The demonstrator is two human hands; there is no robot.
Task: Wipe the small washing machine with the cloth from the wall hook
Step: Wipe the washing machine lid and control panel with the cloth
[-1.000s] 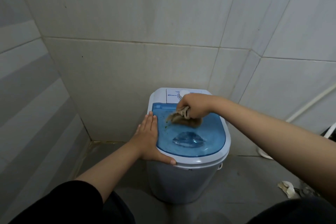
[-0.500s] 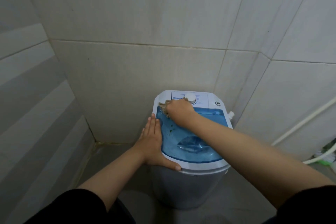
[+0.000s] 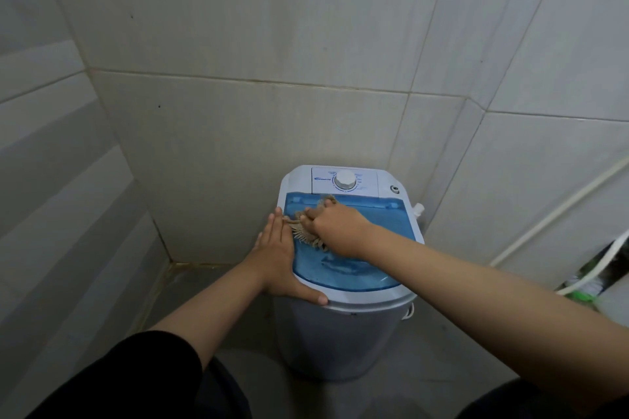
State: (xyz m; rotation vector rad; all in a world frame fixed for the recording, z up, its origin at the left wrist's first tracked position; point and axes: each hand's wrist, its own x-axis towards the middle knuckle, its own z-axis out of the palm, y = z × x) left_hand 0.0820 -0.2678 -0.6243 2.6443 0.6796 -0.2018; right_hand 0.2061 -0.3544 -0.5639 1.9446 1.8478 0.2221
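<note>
Nearest the camera, two black sleeves [image 3: 136, 371] enter from the lower corners, with bare forearms reaching forward; the floor [image 3: 422, 374] beneath is grey and tiled.

The small washing machine [image 3: 340, 337] stands on that floor in the corner, its pale grey body upright, close against the rear wall.

The left hand [image 3: 277, 258] lies flat and open along the left rim of the machine, fingers together and pointing away, thumb hooked over the front edge of the white top; it holds nothing and presses on the rim.

The translucent blue lid [image 3: 360, 269] is closed and covers most of the top; a moulded recess shows near its front centre.

The right hand [image 3: 337, 228] is clenched around the cloth [image 3: 306, 233], a tan, fringed piece pressed onto the left rear part of the lid; the fringe spreads out from under the fist and reaches just beside the left hand's fingers; whether they touch cannot be told.

Behind the lid, the white control panel [image 3: 367, 182] carries a round white dial [image 3: 345, 180] and small blue lettering too fine to read; a small round fitting [image 3: 394, 188] sits at its right end.

To the right, a white pipe [image 3: 558, 211] runs diagonally along the wall [image 3: 238, 27]; a white hose [image 3: 606, 262] curves below it; the wall is large pale tiles with darkened grout at the floor joint.
</note>
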